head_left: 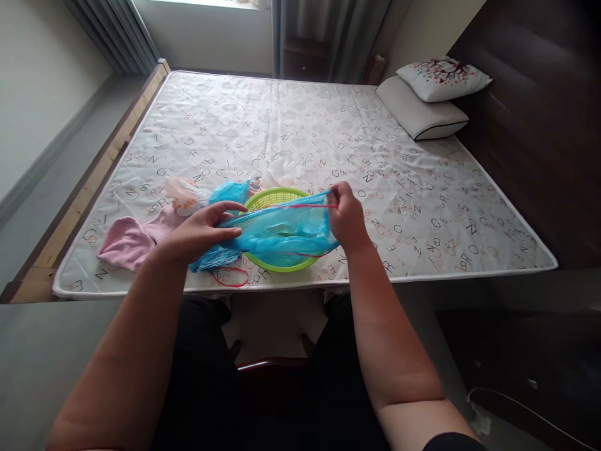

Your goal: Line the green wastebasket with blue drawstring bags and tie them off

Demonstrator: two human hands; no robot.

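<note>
A thin blue plastic bag (pixel 282 228) with red drawstrings stretches sideways between my hands. My right hand (pixel 346 216) is closed in a fist on its right end, where a red string runs to the fingers. My left hand (pixel 201 228) holds the left end, thumb in front and the other fingers above it. Under the bag stands a round light-green plastic basket (pixel 263 199) with a mesh wall. The bag hides most of its inside. More blue plastic (pixel 213 258) hangs below my left hand, beside a red string loop (pixel 246 279).
Pink cloth (pixel 126 241) lies left of the basket. Behind my left hand are a white-and-orange plastic bag (pixel 183 193) and another blue bag (pixel 230 191); clear plastic (pixel 282 166) lies farther back. The letter-printed mattress (pixel 328 138) carries pillows (pixel 441 78) at the far right.
</note>
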